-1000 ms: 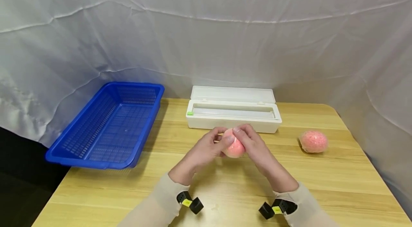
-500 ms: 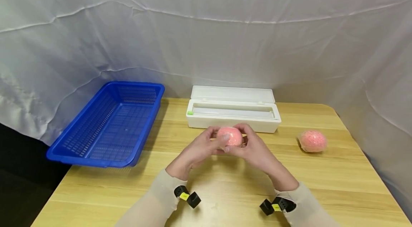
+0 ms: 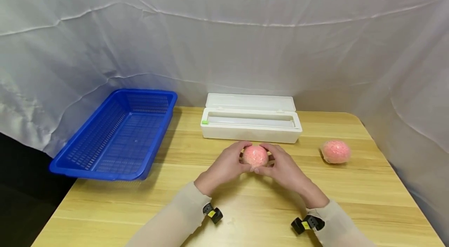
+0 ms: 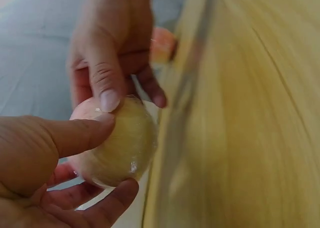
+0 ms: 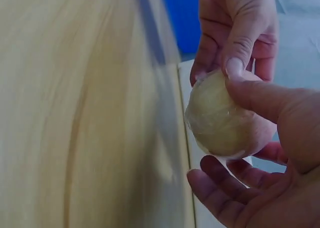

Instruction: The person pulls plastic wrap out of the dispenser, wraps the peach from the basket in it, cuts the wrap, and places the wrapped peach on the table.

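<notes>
A round peach-like fruit [image 3: 255, 156], speckled pink above and pale yellow beneath, is wrapped in shiny clear film. My left hand [image 3: 228, 164] holds it from the left, thumb at the near side and fingers curled round it. From the right, my right hand [image 3: 285, 167] grips the same fruit, its thumb tip close to the left one. In the left wrist view both thumbs press on the wrapped fruit [image 4: 127, 143]; the right wrist view shows film creases on its pale side [image 5: 220, 118]. Just beyond the hands stands a white cling film dispenser [image 3: 250, 134], lid raised, roll inside.
A second pink wrapped fruit [image 3: 335, 151] lies on the wooden table [image 3: 259, 216] to the right. At the left stands a blue plastic basket [image 3: 159, 142], partly over the table's edge. A grey-white cloth [image 3: 224, 52] hangs behind.
Both hands have turned the fruit between them and changed their hold. It now sits pink side up, slightly lower in the head view. The head view has shifted slightly.
</notes>
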Available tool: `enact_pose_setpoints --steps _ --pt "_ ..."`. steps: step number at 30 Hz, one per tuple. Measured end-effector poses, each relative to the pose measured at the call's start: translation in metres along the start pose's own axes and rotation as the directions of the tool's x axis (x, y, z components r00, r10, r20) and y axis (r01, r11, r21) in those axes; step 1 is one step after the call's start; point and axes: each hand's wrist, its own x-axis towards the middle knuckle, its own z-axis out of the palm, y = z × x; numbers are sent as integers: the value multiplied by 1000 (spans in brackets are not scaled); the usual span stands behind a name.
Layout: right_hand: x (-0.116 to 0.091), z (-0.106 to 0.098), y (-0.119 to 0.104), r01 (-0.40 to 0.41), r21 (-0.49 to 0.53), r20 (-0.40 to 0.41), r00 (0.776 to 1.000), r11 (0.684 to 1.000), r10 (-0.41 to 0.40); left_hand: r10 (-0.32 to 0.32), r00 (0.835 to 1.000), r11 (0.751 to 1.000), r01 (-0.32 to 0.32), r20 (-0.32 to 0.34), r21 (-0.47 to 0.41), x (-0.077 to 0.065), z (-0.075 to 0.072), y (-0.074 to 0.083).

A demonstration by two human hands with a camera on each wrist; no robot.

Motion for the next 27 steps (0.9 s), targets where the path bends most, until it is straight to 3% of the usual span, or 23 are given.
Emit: enact_pose_setpoints --steps 5,13,21,24,27 --pt "9 1 11 -21 -63 -45 999 998 18 1 1000 992 3 -29 124 15 9 -4" --pt "18 7 22 -48 -75 -107 993 996 40 -51 998 997 54 -42 64 27 14 -12" --pt "17 11 25 -46 -74 -95 995 996 39 -10 999 1000 11 -32 26 23 15 -14" --pt "11 9 26 -79 -73 -100 992 994 72 -20 999 997 23 -38 76 16 14 -14" --pt "-6 4 26 -122 -125 -128 986 985 106 -47 997 981 57 -61 185 0 8 -17"
